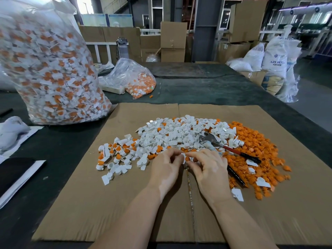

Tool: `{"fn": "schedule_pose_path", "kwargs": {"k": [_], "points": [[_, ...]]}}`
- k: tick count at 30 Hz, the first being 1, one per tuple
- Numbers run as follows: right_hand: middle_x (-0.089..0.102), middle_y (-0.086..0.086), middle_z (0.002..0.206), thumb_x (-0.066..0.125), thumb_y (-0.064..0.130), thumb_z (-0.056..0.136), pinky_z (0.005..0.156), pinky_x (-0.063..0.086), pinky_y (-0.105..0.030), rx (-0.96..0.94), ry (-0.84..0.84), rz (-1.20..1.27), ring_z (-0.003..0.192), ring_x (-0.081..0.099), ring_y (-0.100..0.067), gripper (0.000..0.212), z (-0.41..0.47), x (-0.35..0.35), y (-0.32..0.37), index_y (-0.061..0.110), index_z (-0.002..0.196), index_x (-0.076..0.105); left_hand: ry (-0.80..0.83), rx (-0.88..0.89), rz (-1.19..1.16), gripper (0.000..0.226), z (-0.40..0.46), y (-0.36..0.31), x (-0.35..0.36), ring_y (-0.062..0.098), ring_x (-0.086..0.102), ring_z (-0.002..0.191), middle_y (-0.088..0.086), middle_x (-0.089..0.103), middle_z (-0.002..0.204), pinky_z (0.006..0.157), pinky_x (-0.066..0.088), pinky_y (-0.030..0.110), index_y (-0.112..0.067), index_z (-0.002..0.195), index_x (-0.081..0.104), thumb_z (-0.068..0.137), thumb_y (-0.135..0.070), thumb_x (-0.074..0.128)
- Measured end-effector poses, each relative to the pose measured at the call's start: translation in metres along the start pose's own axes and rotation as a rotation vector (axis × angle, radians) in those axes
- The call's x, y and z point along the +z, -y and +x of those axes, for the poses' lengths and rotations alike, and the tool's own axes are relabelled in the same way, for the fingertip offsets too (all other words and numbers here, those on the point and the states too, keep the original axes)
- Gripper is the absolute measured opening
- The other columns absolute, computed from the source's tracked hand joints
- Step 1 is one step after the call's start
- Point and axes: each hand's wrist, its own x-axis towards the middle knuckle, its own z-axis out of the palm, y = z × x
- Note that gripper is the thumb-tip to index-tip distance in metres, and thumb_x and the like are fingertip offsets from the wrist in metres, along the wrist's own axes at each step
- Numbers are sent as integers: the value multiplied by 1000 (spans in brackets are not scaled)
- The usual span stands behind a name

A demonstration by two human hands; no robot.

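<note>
Both hands meet just above the middle of the cardboard sheet [125, 203]. The left hand [167, 168] pinches a small white piece [183, 156] between thumb and fingertips. The right hand [208, 168] pinches an orange cap [187, 159] that touches it, so each grip is closed on its own part. To me it looks as if the person is pressing the cap into the white piece, which would explain why the two are held so tightly together and lifted clear of the clutter.

The stock is laid out within easy reach. A heap of white pieces [179, 133] sits toward the sheet's far side, and a heap of orange caps [251, 141] runs along its right side. A looser scatter of white pieces with orange in them [111, 153] lies on its left side, probably finished ones kept apart. A tool with red and black handles [224, 147] lies untouched across the heaps on the sheet's right. Beyond the sheet's far left corner, a big clear bag [53, 69] of the same parts stands on the counter [215, 87].
</note>
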Motion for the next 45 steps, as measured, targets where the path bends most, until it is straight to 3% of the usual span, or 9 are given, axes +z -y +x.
{"fn": "schedule_pose_path", "kwargs": {"k": [14,18,21,25,30,33,38,41,45], "points": [[64,2,80,79,12,72,74,34,-34,-23,13,-42,81,60,-24,22,1,1,-1,17,93,73,8,9,30,15,1,2,1,5,59,71,-10,62,71,62,40,14,-34,79,59,87,-23,65],[67,0,95,76,21,77,82,35,-37,15,-21,-70,96,60,-23,27,2,-1,-2,15,103,70,-18,-25,-24,6,3,5,1,3,57,66,-9,63,70,57,38,8,-26,85,63,87,-21,65],[64,-5,110,63,27,88,91,33,-40,154,-63,-157,108,54,-24,29,8,-8,-7,12,112,65,-53,-79,-86,10,4,5,1,10,61,73,-1,66,79,64,43,14,-19,96,65,86,-22,66],[46,-7,135,43,45,93,107,21,-45,454,149,-447,125,39,-25,49,20,-23,-24,18,134,43,-37,-100,-107,14,7,3,0,16,64,78,5,69,82,74,48,26,-13,98,66,88,-22,64],[24,-8,150,48,40,83,111,0,-56,625,469,-507,138,18,-27,72,34,-34,-44,22,145,19,-23,-137,-189,7,12,0,2,15,57,68,5,63,72,73,48,31,-12,92,65,89,-18,64],[30,-9,146,51,42,83,112,2,-55,578,492,-565,135,24,-28,66,40,-34,-46,21,141,29,-25,-188,-300,6,14,-1,4,7,61,62,4,64,70,75,50,29,-10,90,64,88,-15,65],[50,-9,121,48,43,85,93,36,-40,438,389,-601,111,43,-27,39,42,-42,-34,14,111,50,-53,-246,-389,8,18,0,5,4,60,54,3,66,66,57,48,18,-7,95,65,89,-12,63],[52,-7,102,45,41,88,72,37,-31,371,362,-475,91,46,-22,29,42,-47,-22,14,95,44,-64,-291,-466,7,21,-1,6,7,53,50,1,63,62,54,43,20,-7,93,65,89,-11,62],[48,-1,73,42,35,92,53,28,-28,426,586,-107,64,45,-15,24,43,-54,-3,15,78,43,-99,-356,-618,4,23,-5,6,9,47,43,1,56,53,44,40,17,-1,89,63,88,-4,62]]}}
